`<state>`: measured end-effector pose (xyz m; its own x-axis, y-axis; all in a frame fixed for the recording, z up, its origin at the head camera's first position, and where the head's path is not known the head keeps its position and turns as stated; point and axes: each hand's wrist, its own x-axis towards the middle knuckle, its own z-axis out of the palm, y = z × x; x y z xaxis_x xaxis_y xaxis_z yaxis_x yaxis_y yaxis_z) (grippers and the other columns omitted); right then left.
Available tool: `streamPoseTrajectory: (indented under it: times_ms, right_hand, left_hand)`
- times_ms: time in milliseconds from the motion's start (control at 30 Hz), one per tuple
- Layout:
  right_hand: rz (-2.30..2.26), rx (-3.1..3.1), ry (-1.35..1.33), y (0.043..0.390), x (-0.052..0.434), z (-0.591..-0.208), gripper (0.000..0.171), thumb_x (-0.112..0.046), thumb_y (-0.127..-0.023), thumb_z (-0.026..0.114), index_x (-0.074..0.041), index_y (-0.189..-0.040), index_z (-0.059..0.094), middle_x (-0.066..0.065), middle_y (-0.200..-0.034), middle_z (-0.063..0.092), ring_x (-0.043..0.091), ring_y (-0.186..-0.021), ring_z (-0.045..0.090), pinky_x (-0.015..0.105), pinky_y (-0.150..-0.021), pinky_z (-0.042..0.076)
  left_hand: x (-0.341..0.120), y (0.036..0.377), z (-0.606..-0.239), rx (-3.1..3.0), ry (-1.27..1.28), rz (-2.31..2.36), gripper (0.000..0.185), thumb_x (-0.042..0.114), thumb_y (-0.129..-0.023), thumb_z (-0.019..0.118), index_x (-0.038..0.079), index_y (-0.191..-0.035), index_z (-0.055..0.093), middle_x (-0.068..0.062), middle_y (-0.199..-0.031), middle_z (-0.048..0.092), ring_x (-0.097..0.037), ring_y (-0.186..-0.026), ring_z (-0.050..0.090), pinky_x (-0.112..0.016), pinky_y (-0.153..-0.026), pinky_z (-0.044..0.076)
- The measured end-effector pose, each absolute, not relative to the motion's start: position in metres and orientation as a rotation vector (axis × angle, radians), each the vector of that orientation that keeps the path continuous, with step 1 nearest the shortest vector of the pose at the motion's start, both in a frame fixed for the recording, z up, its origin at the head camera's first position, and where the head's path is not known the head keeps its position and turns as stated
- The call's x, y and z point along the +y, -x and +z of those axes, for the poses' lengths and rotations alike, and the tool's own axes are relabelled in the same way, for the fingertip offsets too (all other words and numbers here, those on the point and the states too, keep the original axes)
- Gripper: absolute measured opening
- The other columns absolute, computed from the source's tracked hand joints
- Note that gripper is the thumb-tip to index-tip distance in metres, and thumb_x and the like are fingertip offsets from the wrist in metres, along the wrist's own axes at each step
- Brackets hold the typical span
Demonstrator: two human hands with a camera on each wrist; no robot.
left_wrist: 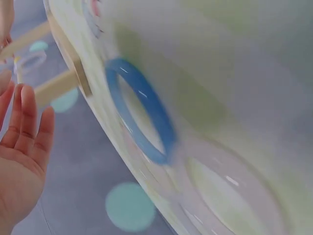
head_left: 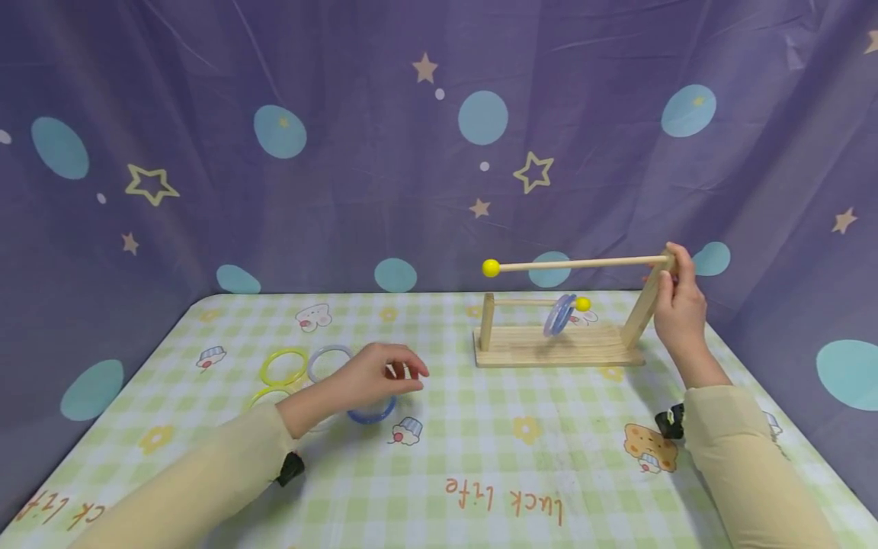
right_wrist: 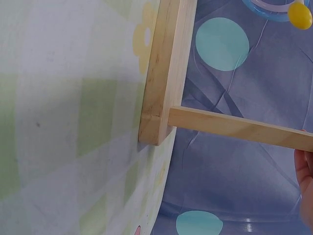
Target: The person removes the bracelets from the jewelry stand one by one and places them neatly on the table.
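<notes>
A wooden stand (head_left: 559,347) sits on the table at the right, with a short post and a tall slanted post (right_wrist: 244,128). The long upper rod ends in a yellow ball (head_left: 490,268). Blue rings (head_left: 559,314) hang on the short lower rod. My right hand (head_left: 675,293) grips the top of the tall post where the upper rod joins it. My left hand (head_left: 401,374) hovers with loose fingers just above a blue ring (head_left: 373,414) lying flat on the table. In the left wrist view the palm (left_wrist: 22,147) is open and apart from that blue ring (left_wrist: 142,117).
A yellow ring (head_left: 283,367), a pale ring (head_left: 329,360) and another yellow ring (head_left: 267,396) lie left of my left hand. A clear ring (left_wrist: 230,191) lies beside the blue one. A checked cloth (head_left: 480,450) covers the table, with a purple curtain (head_left: 384,152) close behind.
</notes>
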<state>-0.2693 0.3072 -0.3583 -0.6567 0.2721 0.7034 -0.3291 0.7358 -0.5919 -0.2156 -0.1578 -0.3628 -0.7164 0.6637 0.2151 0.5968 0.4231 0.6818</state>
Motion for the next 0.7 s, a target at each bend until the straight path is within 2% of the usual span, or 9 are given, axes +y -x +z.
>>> streamPoseTrajectory:
  times_ms: [233, 300, 500, 567, 700]
  right_hand:
    - [0.905, -2.103, -0.043, 0.268, 0.307, -0.358, 0.039, -0.017, -0.106, 0.037, -0.021, -0.145, 0.039, 0.019, -0.110, 0.066, 0.040, -0.093, 0.062, 0.034, -0.072, 0.040]
    - [0.909, -2.103, -0.049, 0.268, 0.307, -0.358, 0.039, -0.017, -0.106, 0.037, -0.021, -0.145, 0.039, 0.019, -0.109, 0.067, 0.041, -0.094, 0.063, 0.037, -0.072, 0.040]
    - [0.915, -2.108, -0.053, 0.268, 0.306, -0.359, 0.038, -0.018, -0.106, 0.037, -0.021, -0.144, 0.039, 0.019, -0.109, 0.067, 0.040, -0.094, 0.063, 0.035, -0.072, 0.040]
    - [0.911, -2.108, -0.046, 0.269, 0.307, -0.360, 0.039, -0.018, -0.106, 0.038, -0.022, -0.144, 0.040, 0.018, -0.109, 0.067, 0.031, -0.092, 0.064, 0.033, -0.071, 0.040]
    - [0.905, -2.101, -0.038, 0.269, 0.308, -0.360, 0.038, -0.019, -0.106, 0.038, -0.022, -0.144, 0.040, 0.015, -0.112, 0.067, 0.001, -0.087, 0.059, 0.026, -0.071, 0.039]
  left_hand:
    - [-0.109, 0.223, -0.359, 2.515, -1.161, 1.234, 0.016, 0.014, -0.088, 0.074, 0.014, -0.104, 0.072, 0.006, -0.089, 0.067, -0.006, -0.073, 0.061, -0.030, -0.068, 0.055]
    - [-0.096, 0.225, -0.359, 2.489, -1.154, 1.264, 0.017, 0.014, -0.089, 0.073, 0.013, -0.106, 0.071, 0.002, -0.093, 0.068, -0.006, -0.075, 0.062, -0.029, -0.069, 0.055]
    - [-0.065, 0.233, -0.360, 2.419, -1.102, 1.378, 0.021, 0.011, -0.088, 0.073, 0.010, -0.110, 0.070, -0.003, -0.106, 0.069, -0.008, -0.082, 0.063, -0.025, -0.072, 0.054]
    - [-0.055, 0.235, -0.359, 2.413, -1.109, 1.405, 0.023, 0.010, -0.088, 0.073, 0.009, -0.110, 0.070, -0.003, -0.108, 0.069, -0.008, -0.083, 0.064, -0.025, -0.073, 0.054]
    - [-0.036, 0.240, -0.359, 2.414, -1.149, 1.444, 0.025, 0.009, -0.088, 0.073, 0.007, -0.112, 0.069, -0.005, -0.109, 0.069, -0.008, -0.082, 0.065, -0.027, -0.075, 0.054]
